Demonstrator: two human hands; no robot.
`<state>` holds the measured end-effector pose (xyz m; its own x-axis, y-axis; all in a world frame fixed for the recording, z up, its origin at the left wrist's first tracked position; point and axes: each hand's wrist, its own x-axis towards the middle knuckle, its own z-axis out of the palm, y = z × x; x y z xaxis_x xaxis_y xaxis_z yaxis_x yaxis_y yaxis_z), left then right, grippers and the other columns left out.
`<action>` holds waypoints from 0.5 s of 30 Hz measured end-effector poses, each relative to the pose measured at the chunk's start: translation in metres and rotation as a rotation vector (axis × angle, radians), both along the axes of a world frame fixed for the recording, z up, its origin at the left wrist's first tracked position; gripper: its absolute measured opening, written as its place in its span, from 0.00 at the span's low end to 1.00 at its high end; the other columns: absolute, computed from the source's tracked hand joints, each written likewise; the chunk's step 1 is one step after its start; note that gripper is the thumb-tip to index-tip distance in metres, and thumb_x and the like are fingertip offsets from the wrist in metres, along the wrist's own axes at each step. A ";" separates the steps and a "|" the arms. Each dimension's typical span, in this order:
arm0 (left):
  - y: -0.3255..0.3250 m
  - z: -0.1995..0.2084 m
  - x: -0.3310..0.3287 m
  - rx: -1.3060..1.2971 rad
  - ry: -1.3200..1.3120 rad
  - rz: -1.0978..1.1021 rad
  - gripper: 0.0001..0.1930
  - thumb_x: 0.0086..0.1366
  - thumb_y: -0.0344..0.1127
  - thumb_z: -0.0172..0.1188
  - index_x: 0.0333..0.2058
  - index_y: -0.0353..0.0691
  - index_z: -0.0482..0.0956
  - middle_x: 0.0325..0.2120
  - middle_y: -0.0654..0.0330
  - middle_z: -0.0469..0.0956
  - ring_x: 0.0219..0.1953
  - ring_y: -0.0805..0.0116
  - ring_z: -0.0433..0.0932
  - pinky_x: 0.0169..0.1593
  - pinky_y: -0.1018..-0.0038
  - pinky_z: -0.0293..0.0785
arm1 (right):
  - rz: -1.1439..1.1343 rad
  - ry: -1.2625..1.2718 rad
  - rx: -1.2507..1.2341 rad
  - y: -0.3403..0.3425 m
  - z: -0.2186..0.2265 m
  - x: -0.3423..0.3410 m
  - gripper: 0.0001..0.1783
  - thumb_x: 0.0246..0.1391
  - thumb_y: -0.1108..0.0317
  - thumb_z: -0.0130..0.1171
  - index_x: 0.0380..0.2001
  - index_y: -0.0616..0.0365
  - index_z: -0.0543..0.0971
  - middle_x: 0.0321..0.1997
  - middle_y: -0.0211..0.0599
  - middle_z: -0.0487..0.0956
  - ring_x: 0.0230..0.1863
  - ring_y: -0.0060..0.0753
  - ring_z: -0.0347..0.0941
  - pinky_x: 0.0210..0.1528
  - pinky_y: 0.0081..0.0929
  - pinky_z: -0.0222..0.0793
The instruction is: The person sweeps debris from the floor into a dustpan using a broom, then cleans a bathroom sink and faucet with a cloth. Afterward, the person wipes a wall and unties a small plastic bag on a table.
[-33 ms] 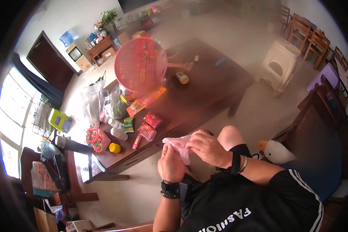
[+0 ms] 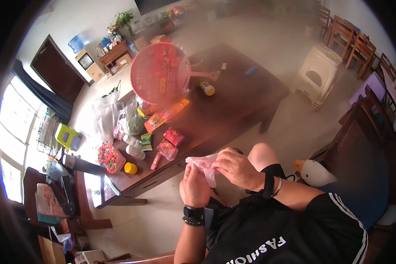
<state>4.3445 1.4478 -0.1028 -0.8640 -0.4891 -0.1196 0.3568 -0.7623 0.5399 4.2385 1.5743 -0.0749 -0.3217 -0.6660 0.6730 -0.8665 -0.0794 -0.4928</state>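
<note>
A thin, crumpled pink plastic bag (image 2: 204,163) is stretched between my two hands, above my lap and just off the table's near edge. My left hand (image 2: 195,187) pinches its left side between thumb and fingers. The other side is gripped by my right hand (image 2: 236,167), its fingers bent over the plastic. Whether anything lies inside the bag cannot be made out. Closest to my hands on the wooden table (image 2: 233,101) are red packets (image 2: 167,149), a slim red stick-shaped pack (image 2: 155,161) and a small green packet (image 2: 146,142).
White bottles (image 2: 135,152), a yellow-lidded jar (image 2: 130,168), a tub of colourful beads (image 2: 111,157) and clear bags (image 2: 132,116) crowd the table's left. A round pink fan (image 2: 160,72) stands behind. A cream stool (image 2: 317,72) and a white goose plush (image 2: 316,172) are to the right.
</note>
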 end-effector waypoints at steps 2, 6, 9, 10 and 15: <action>0.000 0.000 0.000 0.010 0.015 -0.011 0.07 0.67 0.33 0.48 0.41 0.38 0.70 0.41 0.57 0.74 0.46 0.64 0.72 0.51 0.68 0.66 | -0.001 0.006 -0.006 0.000 0.000 -0.001 0.12 0.42 0.77 0.59 0.34 0.56 0.74 0.31 0.36 0.70 0.38 0.40 0.67 0.39 0.33 0.68; 0.002 0.004 0.000 -0.016 0.031 -0.092 0.11 0.66 0.35 0.51 0.44 0.39 0.68 0.42 0.59 0.73 0.47 0.66 0.72 0.53 0.65 0.66 | -0.028 -0.011 0.005 0.001 0.001 -0.003 0.10 0.41 0.78 0.59 0.31 0.57 0.74 0.31 0.37 0.69 0.38 0.41 0.67 0.38 0.33 0.68; 0.005 0.005 0.000 -0.113 -0.046 -0.108 0.12 0.65 0.33 0.53 0.45 0.39 0.68 0.42 0.59 0.75 0.46 0.67 0.73 0.52 0.65 0.67 | -0.060 -0.048 -0.006 0.001 0.001 -0.003 0.09 0.42 0.78 0.58 0.29 0.58 0.73 0.31 0.37 0.69 0.38 0.41 0.67 0.39 0.33 0.68; 0.005 0.004 0.001 -0.185 -0.108 -0.107 0.11 0.64 0.33 0.53 0.45 0.39 0.69 0.41 0.59 0.75 0.46 0.67 0.73 0.52 0.66 0.68 | -0.068 -0.072 -0.012 0.001 0.002 -0.003 0.08 0.42 0.78 0.58 0.29 0.58 0.73 0.31 0.37 0.69 0.38 0.41 0.67 0.39 0.34 0.68; 0.003 -0.003 0.000 -0.200 -0.200 -0.090 0.06 0.64 0.30 0.54 0.39 0.39 0.72 0.39 0.58 0.77 0.42 0.68 0.75 0.48 0.68 0.71 | -0.094 -0.032 0.002 0.004 0.002 -0.007 0.08 0.43 0.75 0.58 0.30 0.58 0.74 0.33 0.37 0.71 0.40 0.42 0.67 0.42 0.35 0.68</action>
<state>4.3446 1.4505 -0.1061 -0.8738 -0.4427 -0.2011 0.1638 -0.6574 0.7356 4.2318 1.5779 -0.0733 -0.4044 -0.6329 0.6602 -0.8537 0.0022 -0.5208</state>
